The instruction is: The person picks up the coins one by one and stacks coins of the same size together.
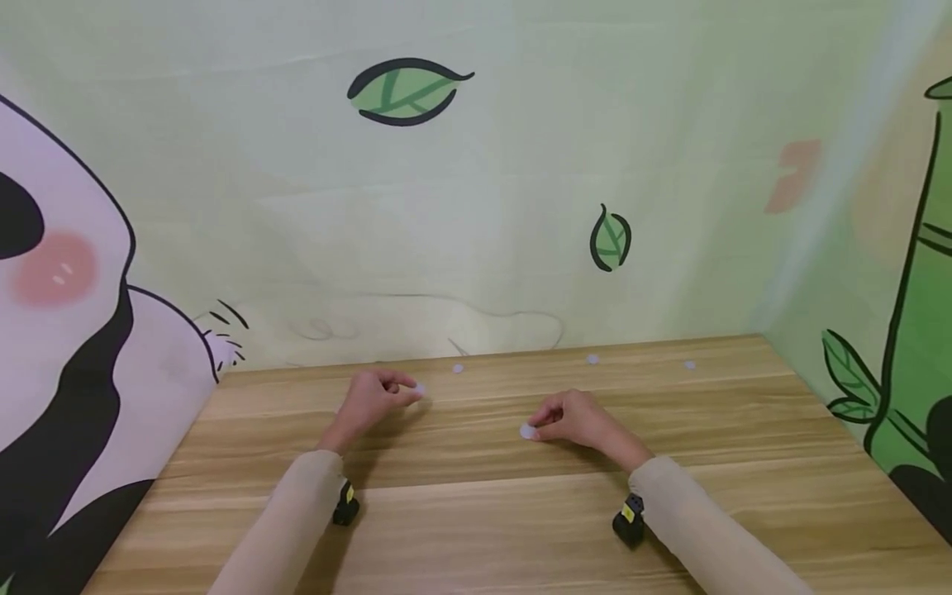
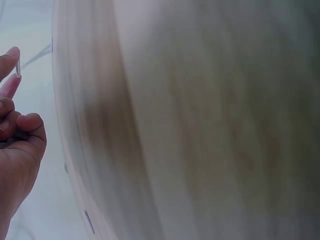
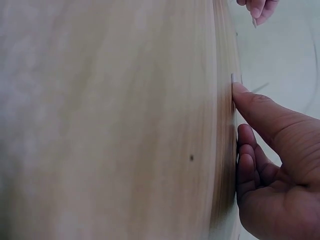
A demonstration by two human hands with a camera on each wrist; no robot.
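The left hand (image 1: 372, 399) has its fingers clamped on one disc (image 1: 420, 389); the right hand (image 1: 578, 418) pinches a second disc (image 1: 526, 431). Beyond the left fingers, a third disc (image 1: 458, 368) lies on the surface (image 1: 483, 529); a fourth disc (image 1: 592, 359) and fifth disc (image 1: 690, 364) lie beyond the right.

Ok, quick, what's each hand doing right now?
Left hand: closed, pinching a small pale disc.
Right hand: closed, finger and thumb gripping another pale disc.
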